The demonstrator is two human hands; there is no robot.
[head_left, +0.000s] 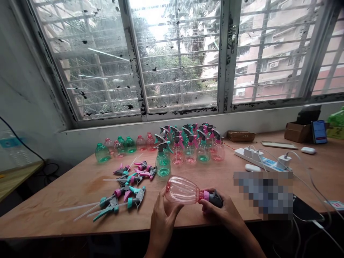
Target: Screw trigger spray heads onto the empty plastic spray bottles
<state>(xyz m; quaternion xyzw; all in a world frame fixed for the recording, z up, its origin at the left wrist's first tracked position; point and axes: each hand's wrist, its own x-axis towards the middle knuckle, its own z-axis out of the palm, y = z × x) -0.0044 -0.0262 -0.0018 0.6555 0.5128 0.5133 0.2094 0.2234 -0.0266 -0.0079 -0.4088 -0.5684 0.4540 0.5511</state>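
The pink bottle [182, 190] lay sideways in the person's two hands, over the near edge of the wooden desk [129, 224], its base toward the left and its neck toward the right. The left hand [162, 211] was cupped about the base end, thumb along the lower side, the fingers partly hidden from me behind it. The right hand [216, 209] was curled round a dark grey spray head [215, 199], whose pink collar [205, 195] met the bottle's neck; how tightly it was screwed, I couldn't tell.

To the left of the hands lay a loose scatter of trigger heads [130, 202], grey with pink or teal parts, several with thin white tubes [75, 207] pointing leftward. Beyond them, near the window wall, stood a group of open-necked bottles [102, 153], some green, some pink. Just right of those, bottles with heads fitted [163, 165] stood upright in a close cluster, a green one nearest the person.

Off to the right, a white power strip [264, 161] carried plugs and cables, with a dark phone [307, 208] by the desk's near edge. Farther back, a lit phone [319, 132] stood upright beside a cardboard box [293, 132].
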